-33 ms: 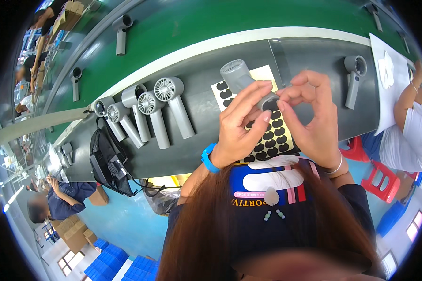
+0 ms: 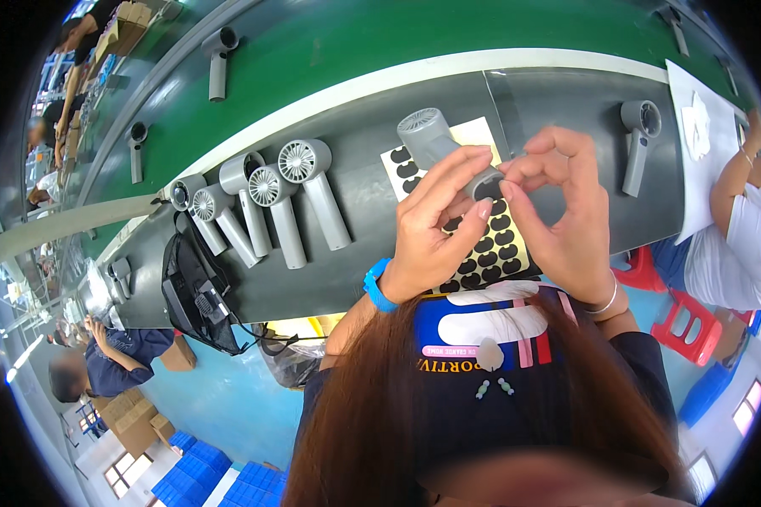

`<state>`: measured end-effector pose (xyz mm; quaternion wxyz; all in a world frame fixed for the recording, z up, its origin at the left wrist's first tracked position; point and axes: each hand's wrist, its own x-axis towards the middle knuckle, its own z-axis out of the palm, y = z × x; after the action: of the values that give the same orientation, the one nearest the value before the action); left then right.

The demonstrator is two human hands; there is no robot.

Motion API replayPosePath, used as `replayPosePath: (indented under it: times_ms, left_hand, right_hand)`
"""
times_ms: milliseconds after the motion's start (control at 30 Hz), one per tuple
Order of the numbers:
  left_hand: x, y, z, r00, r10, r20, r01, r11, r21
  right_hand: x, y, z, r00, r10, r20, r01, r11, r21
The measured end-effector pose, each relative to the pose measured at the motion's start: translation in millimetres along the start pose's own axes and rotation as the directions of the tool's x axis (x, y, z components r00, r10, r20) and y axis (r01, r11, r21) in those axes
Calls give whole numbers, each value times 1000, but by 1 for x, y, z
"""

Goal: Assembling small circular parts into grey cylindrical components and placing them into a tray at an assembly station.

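A grey handheld fan lies in my left hand, its round grille pointing up and away and its handle running back toward me. My left fingers and thumb wrap round the handle near its end, where a dark patch shows. The thumb and fingertips of my right hand pinch together at that end, touching or nearly touching it; what is between them is too small to make out. Under both hands lies a pale yellow sheet with rows of black rounded stickers, partly hidden by my fingers.
Several grey fans lie left on the dark bench, near a black bag. Another fan lies at the right. Beyond runs a green belt carrying more fans. Co-workers sit at both sides; a red stool stands right.
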<state>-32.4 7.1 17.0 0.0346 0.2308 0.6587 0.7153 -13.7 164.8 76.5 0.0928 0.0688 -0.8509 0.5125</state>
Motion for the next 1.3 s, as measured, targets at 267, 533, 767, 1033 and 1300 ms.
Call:
replayPosePath:
  times_ms: [267,533,767,1033,1300]
  left_hand:
    - [-3,-1,4,1000,-12,-10,11,1000,-13]
    - [-4,-2,5,1000,25,-12,-24,994,107]
    - [-6,1,-16,995,56,-85,-62,995,-72]
    - [0,18,-21,988,-104,-112,67,952,-299]
    - [-2,-8,-46,998,-33,-59,3,890,-456]
  right_hand:
    - [-2,-4,4,999,-17,-37,13,996,-90]
    - [-3,-6,0,1000,-21,15,25,968,-248]
    - [23,10,-23,981,-187,60,196,916,-351]
    - [34,36,37,873,-365,324,421,899,-122]
    - [65,35,43,833,-355,424,395,919,-7]
